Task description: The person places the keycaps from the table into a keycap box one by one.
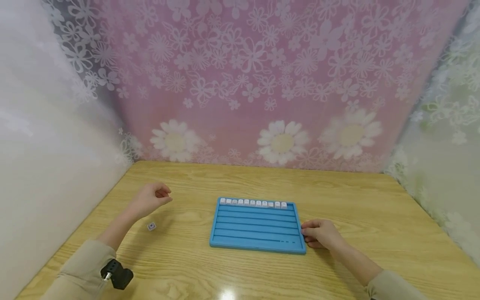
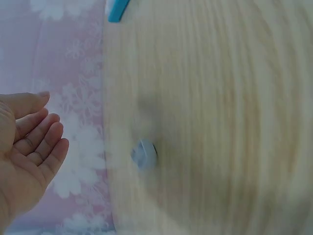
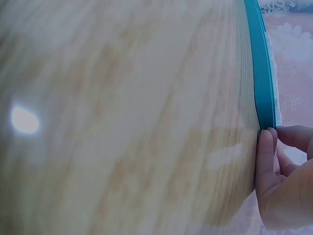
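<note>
A blue keycap tray [image 1: 255, 227] with ridged rows lies flat on the table, its far row lined with several white keycaps [image 1: 253, 203]. My right hand [image 1: 322, 234] holds the tray's right edge near the front corner; the right wrist view shows thumb and fingers [image 3: 265, 149] around the end of the tray's side [image 3: 264, 83]. Over the table's left part hovers my left hand [image 1: 148, 201], nothing in it, fingers loosely bent. Below it is a single small keycap [image 1: 151, 226], dark in its middle, which the left wrist view shows as a pale grey keycap [image 2: 144, 155].
The wood-grain table [image 1: 180, 266] meets a pink flowered curtain [image 1: 243, 83] at its back edge. Pale flowered sheets hang on both sides. A black wrist camera [image 1: 117, 274] sits on the left sleeve [image 1: 84, 266].
</note>
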Tool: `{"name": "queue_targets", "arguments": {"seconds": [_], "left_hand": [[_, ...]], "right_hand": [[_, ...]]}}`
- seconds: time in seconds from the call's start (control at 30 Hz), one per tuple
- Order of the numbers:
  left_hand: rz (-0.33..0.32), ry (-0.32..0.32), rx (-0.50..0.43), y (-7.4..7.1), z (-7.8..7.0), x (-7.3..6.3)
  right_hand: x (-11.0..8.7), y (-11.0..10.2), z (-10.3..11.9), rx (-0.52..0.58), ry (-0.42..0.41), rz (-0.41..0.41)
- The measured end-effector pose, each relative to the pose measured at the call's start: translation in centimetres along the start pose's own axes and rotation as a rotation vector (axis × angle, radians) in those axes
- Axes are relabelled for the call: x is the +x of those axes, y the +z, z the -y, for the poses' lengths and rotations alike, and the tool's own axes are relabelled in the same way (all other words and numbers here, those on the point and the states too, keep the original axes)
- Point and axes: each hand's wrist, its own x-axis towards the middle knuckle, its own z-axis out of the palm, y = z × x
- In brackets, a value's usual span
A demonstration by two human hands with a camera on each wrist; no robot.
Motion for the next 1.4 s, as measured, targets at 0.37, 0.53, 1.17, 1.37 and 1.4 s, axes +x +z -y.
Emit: {"name": "queue_targets", "arguments": {"seconds": [0.37,0.53,1.17,1.37,1.4], "left_hand": [[0.033,0.005,0.108,-1.2,2.8,-2.6],[0.087,-0.042,0.107,-0.8,3.7,-3.0],[0.191,-0.089,0.047,0.5,4.7,-4.0],[0.183,-0.065,0.049,0.7,4.8,-3.9],[0.178,-0.06,0.061,0.8,4.8,-3.8]], "right_hand": [[0.0,0.0,0.0,0.005,0.002,0.001],[0.0,0.0,-0.1,0.009,0.002,0.004],[-0.2,-0.1,-0.1,0.019,-0.044,0.015],[-0.3,-0.1,-0.2,0.016,-0.052,0.018],[-0.3,-0.1,-0.1,0.017,-0.052,0.018]]}}
